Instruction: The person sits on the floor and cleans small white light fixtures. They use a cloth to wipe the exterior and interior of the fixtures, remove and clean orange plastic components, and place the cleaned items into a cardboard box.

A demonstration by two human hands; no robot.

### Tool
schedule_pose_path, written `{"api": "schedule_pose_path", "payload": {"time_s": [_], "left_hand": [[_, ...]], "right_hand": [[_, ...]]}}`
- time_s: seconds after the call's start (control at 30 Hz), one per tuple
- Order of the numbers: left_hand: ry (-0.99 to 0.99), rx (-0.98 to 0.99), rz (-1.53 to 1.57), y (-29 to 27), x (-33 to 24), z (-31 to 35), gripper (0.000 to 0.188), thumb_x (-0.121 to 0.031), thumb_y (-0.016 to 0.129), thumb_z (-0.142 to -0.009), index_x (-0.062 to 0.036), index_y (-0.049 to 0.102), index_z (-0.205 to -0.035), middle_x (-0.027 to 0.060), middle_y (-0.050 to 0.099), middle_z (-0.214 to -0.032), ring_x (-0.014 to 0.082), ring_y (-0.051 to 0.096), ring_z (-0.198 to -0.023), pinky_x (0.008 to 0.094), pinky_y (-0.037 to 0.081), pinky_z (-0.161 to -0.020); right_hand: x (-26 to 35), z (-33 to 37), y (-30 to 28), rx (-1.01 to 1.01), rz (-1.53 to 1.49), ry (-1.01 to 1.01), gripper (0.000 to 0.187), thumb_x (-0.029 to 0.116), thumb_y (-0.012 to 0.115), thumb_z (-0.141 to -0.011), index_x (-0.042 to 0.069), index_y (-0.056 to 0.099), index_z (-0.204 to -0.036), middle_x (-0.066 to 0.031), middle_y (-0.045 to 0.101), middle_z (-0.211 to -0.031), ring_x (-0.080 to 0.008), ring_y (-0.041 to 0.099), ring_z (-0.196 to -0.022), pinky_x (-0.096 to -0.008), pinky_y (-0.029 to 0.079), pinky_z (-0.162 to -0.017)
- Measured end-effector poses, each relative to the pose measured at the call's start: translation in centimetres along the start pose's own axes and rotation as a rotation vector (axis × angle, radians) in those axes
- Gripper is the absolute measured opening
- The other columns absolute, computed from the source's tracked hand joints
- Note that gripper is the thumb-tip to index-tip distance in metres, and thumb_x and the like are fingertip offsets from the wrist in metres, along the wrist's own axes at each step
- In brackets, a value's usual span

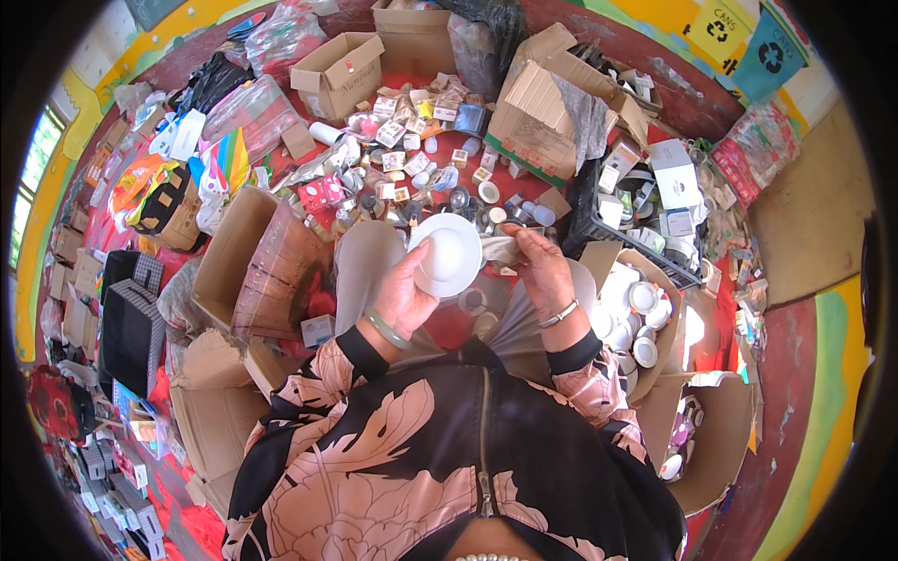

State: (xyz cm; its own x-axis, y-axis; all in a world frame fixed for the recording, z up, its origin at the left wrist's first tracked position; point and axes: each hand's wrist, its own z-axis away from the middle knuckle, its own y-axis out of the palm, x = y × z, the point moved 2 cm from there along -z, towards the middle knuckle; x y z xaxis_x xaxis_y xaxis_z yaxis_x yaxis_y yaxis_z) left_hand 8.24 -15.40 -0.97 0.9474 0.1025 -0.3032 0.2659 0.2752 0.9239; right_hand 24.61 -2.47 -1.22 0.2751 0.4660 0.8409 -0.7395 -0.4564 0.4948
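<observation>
My left hand [404,294] grips a white round lid-like disc [447,254] by its left edge, with its raised centre facing up. Just to the right, my right hand [544,266] has its fingers pinched together on a crumpled beige cloth [502,249], which hangs close to the disc's right edge. Both hands are over my lap. Many similar white round pieces [644,299] lie in an open cardboard box beside my right wrist.
Small boxes and jars [412,140] are heaped on the red floor ahead. A black crate [585,220] of mixed packaging stands at the right. Open cartons [220,402] flank me at the left, and another carton [716,439] holds several items at the lower right.
</observation>
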Motion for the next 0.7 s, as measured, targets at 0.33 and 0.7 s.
{"api": "schedule_pose_path", "payload": {"time_s": [0.33, 0.7], "left_hand": [[-0.095, 0.12, 0.041, 2.2, -0.4, -0.6, 0.038, -0.017, 0.051, -0.091, -0.0012, 0.043, -0.124, 0.0123, 0.053, -0.121, 0.0251, 0.052, -0.113, 0.0421, 0.043, -0.097], [-0.041, 0.065, 0.011, 1.5, -0.7, -0.9, 0.039, -0.015, 0.052, -0.09, -0.0019, 0.042, -0.125, 0.0122, 0.054, -0.12, 0.0258, 0.053, -0.112, 0.0425, 0.044, -0.096]], "right_hand": [[-0.8, 0.3, 0.9, 0.132, 0.248, -0.123, 0.035, -0.001, 0.059, -0.081, 0.005, 0.056, -0.116, -0.003, 0.061, -0.103, -0.0127, 0.059, -0.09, -0.0257, 0.047, -0.075], [1.1, 1.9, -3.5, -0.099, 0.115, -0.076, 0.026, 0.0, 0.065, -0.077, -0.001, 0.062, -0.102, -0.0057, 0.065, -0.088, -0.0108, 0.061, -0.075, -0.0238, 0.049, -0.068]]}}
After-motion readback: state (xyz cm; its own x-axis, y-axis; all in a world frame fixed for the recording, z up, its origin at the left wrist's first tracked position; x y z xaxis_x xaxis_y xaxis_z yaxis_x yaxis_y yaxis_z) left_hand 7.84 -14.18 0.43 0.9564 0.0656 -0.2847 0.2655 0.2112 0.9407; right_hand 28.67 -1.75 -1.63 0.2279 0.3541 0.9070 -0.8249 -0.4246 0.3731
